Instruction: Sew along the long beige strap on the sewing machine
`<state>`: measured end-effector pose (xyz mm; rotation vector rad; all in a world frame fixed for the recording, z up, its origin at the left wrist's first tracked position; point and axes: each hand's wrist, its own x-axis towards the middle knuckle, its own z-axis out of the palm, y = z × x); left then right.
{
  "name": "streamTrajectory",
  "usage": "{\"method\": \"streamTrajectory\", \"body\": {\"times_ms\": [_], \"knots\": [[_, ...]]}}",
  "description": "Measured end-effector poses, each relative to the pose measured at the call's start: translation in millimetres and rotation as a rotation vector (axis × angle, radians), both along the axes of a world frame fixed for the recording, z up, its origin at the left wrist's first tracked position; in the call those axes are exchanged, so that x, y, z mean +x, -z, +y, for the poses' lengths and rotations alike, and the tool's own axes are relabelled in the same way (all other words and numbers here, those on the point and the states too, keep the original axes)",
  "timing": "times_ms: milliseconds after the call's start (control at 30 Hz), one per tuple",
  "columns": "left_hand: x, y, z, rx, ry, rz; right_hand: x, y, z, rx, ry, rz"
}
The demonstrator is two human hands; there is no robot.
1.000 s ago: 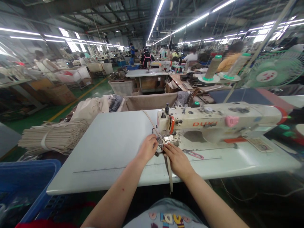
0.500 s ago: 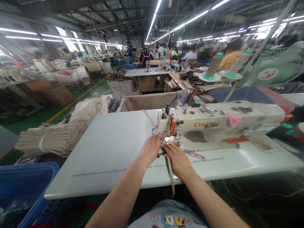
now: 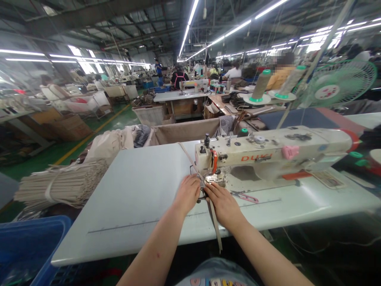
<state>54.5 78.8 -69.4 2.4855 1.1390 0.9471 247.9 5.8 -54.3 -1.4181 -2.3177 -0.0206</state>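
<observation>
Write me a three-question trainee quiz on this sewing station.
1. True or false: the left hand and right hand both rest by the needle of the sewing machine.
2. The bundle of beige strips lies: A beyond the left edge of the table; B on the sewing machine; C in the lap.
3. Fill in: the beige strap hangs over the table's ____ edge.
Key: 1 true; 2 A; 3 front.

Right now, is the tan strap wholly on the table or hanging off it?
Hanging off: the strap runs from the sewing machine between left hand and right hand, and its end drops past the table edge.
</observation>
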Motion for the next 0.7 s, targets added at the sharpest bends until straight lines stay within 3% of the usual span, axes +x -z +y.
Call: {"method": "streamTrajectory", "body": {"times_ms": [400, 700], "knots": [[-2, 8.5, 5, 0.034, -0.126, -0.058, 3, 1.2, -1, -0.016, 0.008, 0.009], [-2, -0.8, 16, -0.101, -0.231, 0.044, 12, -9.2, -27, -0.003, -0.112, 0.081]]}}
